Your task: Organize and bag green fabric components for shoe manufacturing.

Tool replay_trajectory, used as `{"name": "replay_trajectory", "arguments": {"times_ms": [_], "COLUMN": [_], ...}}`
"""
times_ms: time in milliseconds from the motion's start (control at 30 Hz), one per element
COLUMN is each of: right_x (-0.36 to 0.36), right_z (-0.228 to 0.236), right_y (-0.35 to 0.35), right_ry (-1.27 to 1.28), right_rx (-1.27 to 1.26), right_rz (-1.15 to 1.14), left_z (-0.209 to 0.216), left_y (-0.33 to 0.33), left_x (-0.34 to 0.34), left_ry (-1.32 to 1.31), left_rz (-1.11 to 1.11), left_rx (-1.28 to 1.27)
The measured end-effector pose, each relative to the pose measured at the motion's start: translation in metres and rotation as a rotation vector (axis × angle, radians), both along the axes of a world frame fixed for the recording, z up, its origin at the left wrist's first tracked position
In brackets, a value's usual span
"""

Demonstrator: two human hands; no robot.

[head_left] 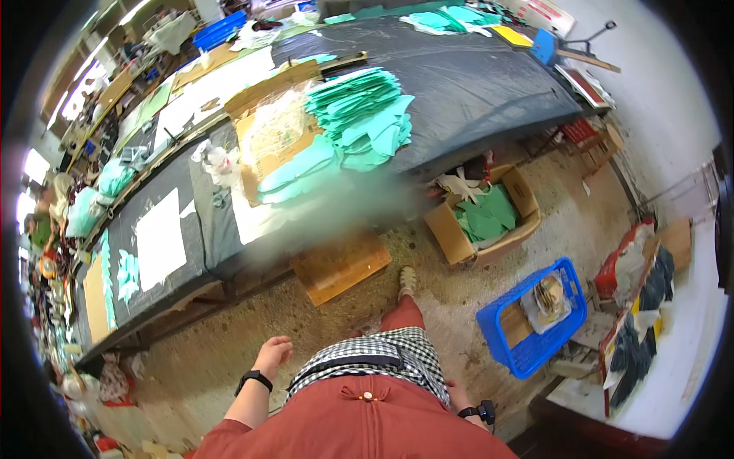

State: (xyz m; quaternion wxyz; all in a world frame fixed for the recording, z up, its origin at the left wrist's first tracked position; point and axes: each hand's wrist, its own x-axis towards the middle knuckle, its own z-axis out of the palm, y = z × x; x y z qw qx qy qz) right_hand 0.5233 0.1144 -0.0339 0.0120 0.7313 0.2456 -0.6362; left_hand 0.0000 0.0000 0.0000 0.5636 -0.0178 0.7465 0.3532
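Note:
My left hand (274, 356) hangs beside my checked apron, a dark band on its wrist. Its fingers are loosely bent and hold nothing that I can see. On my other side, my right hand (457, 397) is low by my hip, partly covered by the apron, so its fingers are hidden. Both hands are away from the work table (466, 84). On its dark cover lies a tall stack of green cut fabric pieces (358, 99), with more green pieces (302, 170) spread beside it on brown cardboard (251, 145).
A wooden box (340, 268) stands on the floor ahead of me. To its right are a cardboard carton (443, 233) with green fabric and a blue plastic crate (520, 358). White sheets (160, 237) lie on the table's left part. A grey blur covers part of the table's near edge.

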Motion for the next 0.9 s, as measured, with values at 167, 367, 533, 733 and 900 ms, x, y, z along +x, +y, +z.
{"name": "replay_trajectory", "arguments": {"times_ms": [167,367,533,733,900], "right_x": [0.027,0.062,0.117,0.178,0.132], "right_z": [-0.015,0.017,0.041,0.011,0.024], "right_y": [0.098,0.268,0.368,0.44,0.492], "right_ry": [0.139,0.141,0.124,0.186,0.133], "right_rx": [0.093,0.287,0.31,0.371,0.392], "right_rz": [-0.079,-0.076,-0.084,-0.06,-0.078], "left_z": [0.051,0.045,0.06,0.075,0.051], "left_y": [0.081,0.203,0.301,0.372,0.344], "left_x": [0.007,0.027,0.08,0.123,0.11], "left_ry": [-0.178,-0.055,0.002,-0.028,-0.007], "left_rz": [0.497,0.686,0.444,0.26,0.476], "left_rx": [0.224,0.222,0.188,0.15,0.059]}}
